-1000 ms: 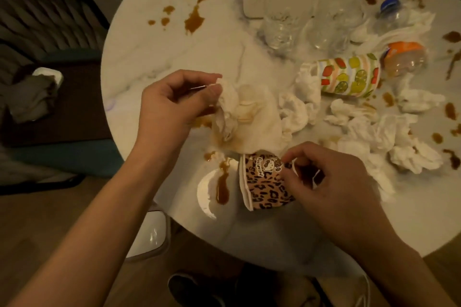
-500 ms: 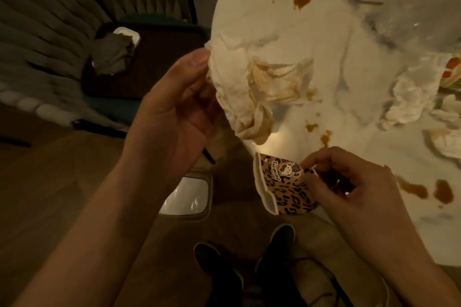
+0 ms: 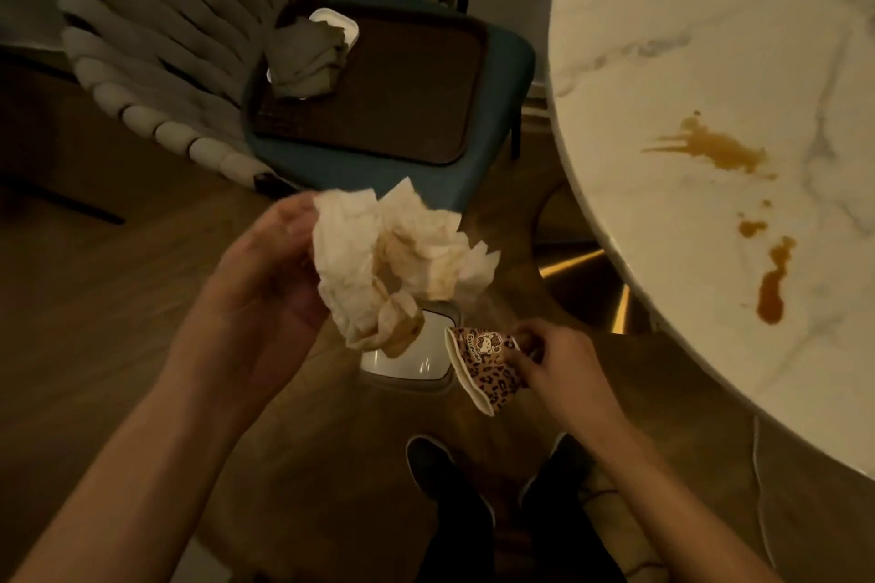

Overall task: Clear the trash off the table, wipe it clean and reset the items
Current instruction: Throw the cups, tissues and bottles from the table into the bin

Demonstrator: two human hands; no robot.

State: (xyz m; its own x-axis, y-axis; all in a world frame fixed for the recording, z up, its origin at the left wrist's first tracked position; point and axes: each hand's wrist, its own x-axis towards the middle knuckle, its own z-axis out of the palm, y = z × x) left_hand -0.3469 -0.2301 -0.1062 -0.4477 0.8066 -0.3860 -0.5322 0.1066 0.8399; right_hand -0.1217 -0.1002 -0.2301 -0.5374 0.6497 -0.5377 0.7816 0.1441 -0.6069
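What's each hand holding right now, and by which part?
Left hand grips the crumpled, brown-stained white paper napkin by one edge. Right hand pinches the leopard-print paper cup at its base end, rim facing away from the hand.

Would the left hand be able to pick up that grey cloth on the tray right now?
Probably not yet: the left hand grips a stained napkin; the grey cloth itself lies uncovered on the tray.

Crumpled white tissue wad (image 3: 402,260), brown-stained, held in L hand (image 3: 270,279) off the table, just above white bin (image 3: 407,362). Leopard-print paper cup (image 3: 483,369) w/ 1 cartoon logo, tipped sideways, rim facing down-left, pinched by R hand (image 3: 563,369). Round marble table (image 3: 686,62) at right, brown spills on top.
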